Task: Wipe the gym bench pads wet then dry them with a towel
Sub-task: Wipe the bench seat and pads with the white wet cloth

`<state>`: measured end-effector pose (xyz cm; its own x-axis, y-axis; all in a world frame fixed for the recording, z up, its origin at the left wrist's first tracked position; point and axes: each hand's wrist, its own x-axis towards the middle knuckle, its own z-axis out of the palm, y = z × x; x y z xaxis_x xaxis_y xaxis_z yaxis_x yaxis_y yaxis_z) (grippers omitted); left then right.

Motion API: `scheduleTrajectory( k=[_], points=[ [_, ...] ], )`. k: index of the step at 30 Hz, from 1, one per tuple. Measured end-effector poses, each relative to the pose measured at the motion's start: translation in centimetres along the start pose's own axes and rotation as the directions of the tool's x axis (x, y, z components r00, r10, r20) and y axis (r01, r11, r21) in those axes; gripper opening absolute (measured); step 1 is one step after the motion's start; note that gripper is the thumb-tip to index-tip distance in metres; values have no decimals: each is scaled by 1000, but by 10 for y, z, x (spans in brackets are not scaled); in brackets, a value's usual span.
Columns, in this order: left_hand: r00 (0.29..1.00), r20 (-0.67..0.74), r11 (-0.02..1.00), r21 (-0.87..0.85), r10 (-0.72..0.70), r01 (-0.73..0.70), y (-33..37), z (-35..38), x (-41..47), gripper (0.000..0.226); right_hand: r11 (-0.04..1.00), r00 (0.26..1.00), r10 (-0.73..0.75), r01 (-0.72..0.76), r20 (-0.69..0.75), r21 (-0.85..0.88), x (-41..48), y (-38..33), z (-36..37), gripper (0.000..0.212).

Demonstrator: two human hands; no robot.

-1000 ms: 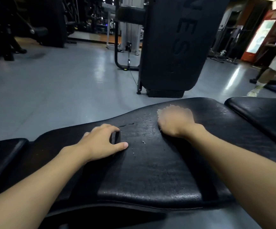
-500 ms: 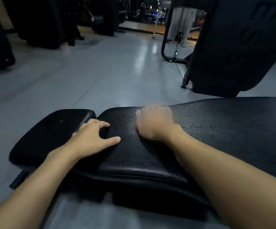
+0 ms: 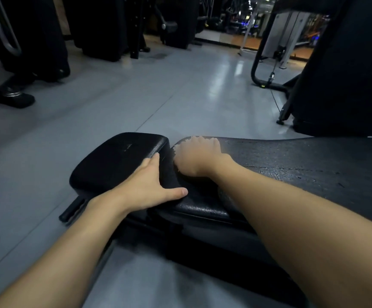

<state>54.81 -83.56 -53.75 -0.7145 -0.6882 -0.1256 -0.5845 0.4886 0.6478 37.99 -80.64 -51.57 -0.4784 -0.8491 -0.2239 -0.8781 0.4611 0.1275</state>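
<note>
Bare left forearm extended forward, left grip flat, fingers straight, thumb spread wide, bare right forearm stretched alongside, right grip knuckles up, fingers bent under, blurred.

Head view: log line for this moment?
left hand: flat, bridging small pad and long pad | right hand: curled, pressing long pad end | long pad: wet-speckled

The long pad under the right fingers is black, flecked with pale cracks; the small pad at the left fingers is plain black.
</note>
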Motion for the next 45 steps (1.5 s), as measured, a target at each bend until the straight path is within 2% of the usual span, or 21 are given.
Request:
scheduleTrajectory(
  k=[3,8,11,15,20,29,34,40,45],
  points=[
    [1000,-7,1000,-6,-14,14,-2,-1,-7,136,997,998,-69,69,0,-19,-5,-17,0,67],
    [1000,11,997,-68,-23,24,0,-1,-14,132,971,969,-228,233,92,-46,-33,-18,-8,64],
    [999,34,996,-89,-15,18,1,-2,-12,130,961,961,-275,275,7,40,-44,-11,-10,59],
    [998,15,992,-111,58,-56,6,0,-16,123,952,950,-305,304,63,18,-48,-1,1,55],
    [985,-40,977,-128,167,-170,28,5,-16,94,983,982,-184,183,34,30,-66,70,3,54],
    [935,140,937,87,325,-338,124,57,8,67,997,998,65,-65,2,48,-137,214,4,55],
    [880,249,885,139,403,-445,194,84,17,75,968,970,241,-242,14,65,-189,295,3,55],
    [807,356,823,154,470,-547,274,129,8,67,907,911,412,-410,0,91,-252,370,7,56],
    [817,352,823,184,456,-538,285,137,4,67,844,848,530,-526,-18,102,-291,414,15,56]
  ],
)
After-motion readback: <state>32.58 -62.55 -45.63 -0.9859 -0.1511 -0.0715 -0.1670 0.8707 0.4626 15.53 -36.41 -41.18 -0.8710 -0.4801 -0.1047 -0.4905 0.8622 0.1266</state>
